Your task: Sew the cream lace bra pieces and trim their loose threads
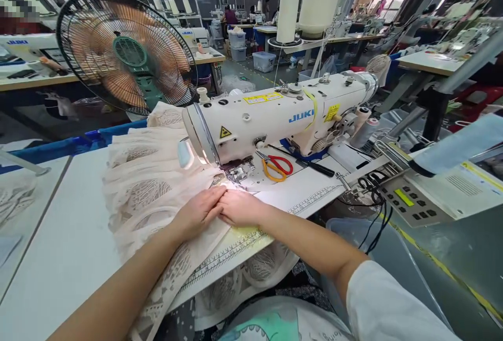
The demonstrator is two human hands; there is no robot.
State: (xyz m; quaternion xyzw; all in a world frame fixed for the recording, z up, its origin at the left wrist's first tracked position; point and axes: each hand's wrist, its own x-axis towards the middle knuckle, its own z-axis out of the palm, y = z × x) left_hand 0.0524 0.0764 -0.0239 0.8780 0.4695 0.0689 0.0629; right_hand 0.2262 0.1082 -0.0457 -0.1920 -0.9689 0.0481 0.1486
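A pale cream lace fabric (145, 184) lies gathered in folds on the white sewing table (70, 236) and hangs over its front edge. Both hands rest on it just in front of the needle of a white JUKI sewing machine (275, 116). My left hand (198, 212) lies flat on the fabric, fingers stretched toward the presser foot (236, 173). My right hand (239, 207) presses the fabric edge beside it, fingers flat and together. The two hands touch at the fingertips.
Scissors with orange and red handles (275, 165) lie on the machine bed. A control panel (412, 202) sits at the right. A standing fan (126, 53) spins behind the table. Thread cones (288, 16) stand behind the machine. Other workstations and people fill the background.
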